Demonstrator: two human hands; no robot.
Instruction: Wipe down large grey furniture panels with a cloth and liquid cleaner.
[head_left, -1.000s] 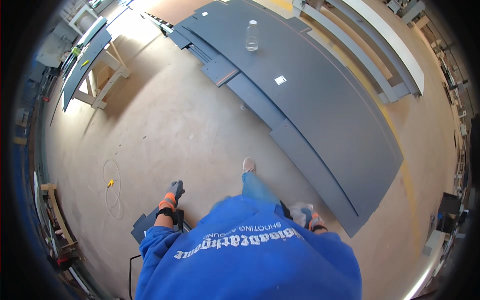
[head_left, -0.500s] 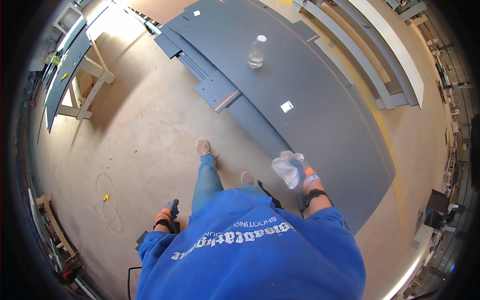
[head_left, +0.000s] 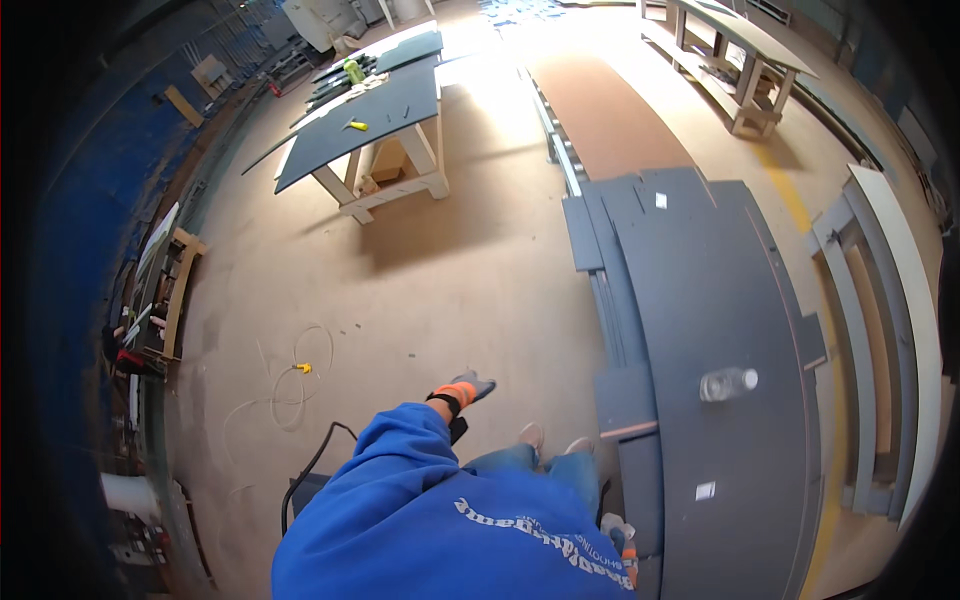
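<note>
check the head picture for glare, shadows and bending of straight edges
Head view: glare whitens the floor right of the dark-topped table; head view: a soft shadow lies before that table; head view: the yellow floor line bows and the corners go black.

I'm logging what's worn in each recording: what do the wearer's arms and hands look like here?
The left hand wears a dark grey glove with an orange cuff; a black strap sits behind it, then a loose blue sleeve. The right hand, mostly hidden, also shows orange at the wrist; its glove is unclear.
</note>
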